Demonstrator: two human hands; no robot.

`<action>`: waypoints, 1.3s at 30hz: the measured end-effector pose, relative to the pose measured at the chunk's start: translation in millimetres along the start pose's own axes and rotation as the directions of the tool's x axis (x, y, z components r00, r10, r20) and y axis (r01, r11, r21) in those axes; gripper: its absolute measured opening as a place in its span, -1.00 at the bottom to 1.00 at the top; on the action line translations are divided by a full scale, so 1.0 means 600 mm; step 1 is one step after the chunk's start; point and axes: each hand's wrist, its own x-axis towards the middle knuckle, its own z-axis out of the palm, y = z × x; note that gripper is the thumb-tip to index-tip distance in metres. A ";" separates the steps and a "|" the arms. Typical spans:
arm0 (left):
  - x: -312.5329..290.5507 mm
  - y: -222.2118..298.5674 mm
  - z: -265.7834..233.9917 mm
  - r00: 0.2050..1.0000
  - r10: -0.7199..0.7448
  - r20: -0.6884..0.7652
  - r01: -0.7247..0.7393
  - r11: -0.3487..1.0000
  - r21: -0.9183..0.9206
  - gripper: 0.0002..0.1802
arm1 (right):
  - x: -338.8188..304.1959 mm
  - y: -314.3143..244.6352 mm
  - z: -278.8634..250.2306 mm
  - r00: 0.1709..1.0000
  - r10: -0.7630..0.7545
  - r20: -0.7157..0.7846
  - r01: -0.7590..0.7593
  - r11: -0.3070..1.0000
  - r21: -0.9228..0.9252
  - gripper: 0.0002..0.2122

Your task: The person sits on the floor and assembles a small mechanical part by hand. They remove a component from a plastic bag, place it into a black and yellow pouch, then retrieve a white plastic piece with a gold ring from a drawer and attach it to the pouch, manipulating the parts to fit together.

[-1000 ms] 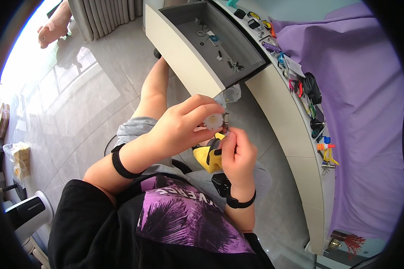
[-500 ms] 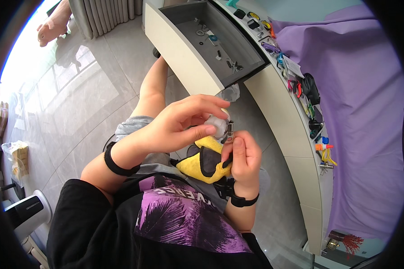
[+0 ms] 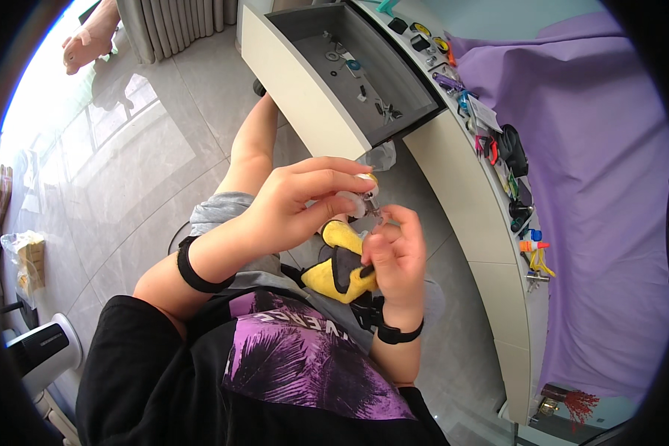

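Note:
My left hand (image 3: 316,197) is closed, thumb and fingers pinching a small whitish roundish object (image 3: 367,186) that carries a small shiny metal piece (image 3: 372,206). Its kind is too small to make out. Close beside it, my right hand (image 3: 398,256) has its thumb and forefinger bent at the metal piece's end. From the curled lower fingers of that same hand hangs a yellow and dark grey cloth (image 3: 333,273) with black edging. It drapes over my lap, beneath the left hand.
Ahead, a pulled-out drawer (image 3: 305,78) holds several small metal parts and rings. Tools, including red-handled pliers (image 3: 490,149), and an orange-and-white bottle (image 3: 531,245) line the white counter to the right. A purple cloth (image 3: 602,186) lies beyond. A bagged box (image 3: 31,264) is on the floor at left.
The whitish object has turned in my left fingers, showing a yellowish top. My right fingers have loosened and shifted slightly left and up, and the cloth has swung a little.

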 end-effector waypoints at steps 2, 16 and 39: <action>-0.002 -0.003 0.003 1.000 -0.021 -0.015 0.020 0.999 -0.029 -0.72 | 0.001 0.005 0.006 0.995 -0.102 -0.022 0.090 0.946 -0.310 -0.74; -0.007 -0.005 0.008 0.993 -0.066 -0.093 0.067 0.998 0.004 -0.76 | 0.023 0.015 0.008 0.818 -0.569 0.084 0.439 0.524 -0.730 -0.83; -0.006 0.006 0.000 0.998 -0.059 -0.025 0.058 0.997 -0.047 -0.81 | 0.018 0.027 -0.003 0.747 -0.659 0.088 0.520 0.497 -0.695 -0.64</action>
